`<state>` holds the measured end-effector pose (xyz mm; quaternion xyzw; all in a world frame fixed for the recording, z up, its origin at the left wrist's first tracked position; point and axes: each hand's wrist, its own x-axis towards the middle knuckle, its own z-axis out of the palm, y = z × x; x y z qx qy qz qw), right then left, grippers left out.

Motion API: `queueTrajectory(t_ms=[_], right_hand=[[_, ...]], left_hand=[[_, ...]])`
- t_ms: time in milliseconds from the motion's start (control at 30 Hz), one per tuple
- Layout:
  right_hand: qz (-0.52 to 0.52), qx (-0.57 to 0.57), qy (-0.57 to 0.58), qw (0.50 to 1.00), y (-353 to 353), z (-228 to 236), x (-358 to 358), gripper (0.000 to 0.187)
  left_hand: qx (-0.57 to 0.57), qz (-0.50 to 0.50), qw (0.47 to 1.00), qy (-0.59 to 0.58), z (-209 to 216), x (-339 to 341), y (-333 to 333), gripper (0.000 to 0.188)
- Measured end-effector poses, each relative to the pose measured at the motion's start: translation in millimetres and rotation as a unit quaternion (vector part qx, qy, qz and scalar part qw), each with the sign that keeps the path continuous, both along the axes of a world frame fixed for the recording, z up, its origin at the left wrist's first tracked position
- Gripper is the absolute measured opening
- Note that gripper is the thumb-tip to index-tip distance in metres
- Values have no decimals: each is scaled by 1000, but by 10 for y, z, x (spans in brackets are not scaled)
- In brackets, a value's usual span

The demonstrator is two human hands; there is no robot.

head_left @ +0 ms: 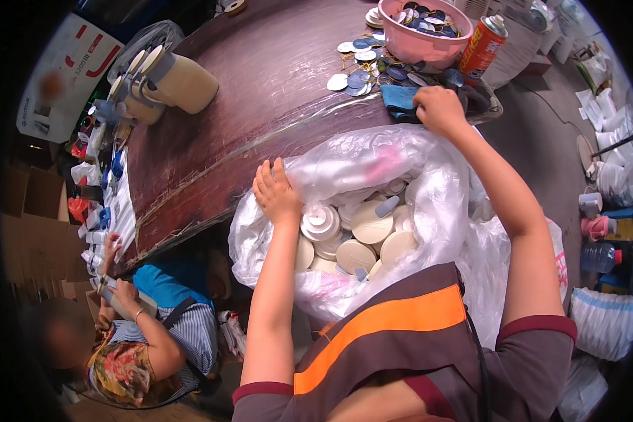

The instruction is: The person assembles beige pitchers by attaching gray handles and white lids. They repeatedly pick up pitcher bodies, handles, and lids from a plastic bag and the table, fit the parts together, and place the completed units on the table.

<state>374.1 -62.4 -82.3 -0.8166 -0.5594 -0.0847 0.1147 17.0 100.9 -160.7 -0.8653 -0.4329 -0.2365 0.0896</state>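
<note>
A large clear plastic bag [436,204] stands open in front of me, against the table's edge. Inside lie several round cream lids [373,221], some with grey tabs. My left hand [276,191] rests on the bag's left rim, its fingers stretched out flat and the thumb side toward the opening. Beyond the bag, at the table's near right, my right hand [439,109] has its fingers curled onto a folded blue cloth [399,100]. Dark material lies beside that cloth, partly behind the hand.
On the table [274,77] are a pink basin [425,43] of round tags, more loose tags [362,60], a red-orange spray can [484,48] and cream jugs [179,81]. A co-worker [137,337] sits at the left, holding a grey-and-cream item. Bagged goods line the right side.
</note>
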Motion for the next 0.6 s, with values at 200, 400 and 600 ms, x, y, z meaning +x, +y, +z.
queueTrajectory(t_ms=[200, 400, 600], right_hand=[[-222, 155, 188, 944, -99, 41, 695, 38], [-294, 74, 234, 924, -20, -94, 963, 32], [-338, -73, 124, 930, 44, -51, 1061, 33]], left_hand=[[11, -1, 1000, 24, 5, 0, 5, 45], [14, -14, 1000, 20, 6, -29, 20, 45], [13, -18, 1000, 21, 28, -17, 5, 48]])
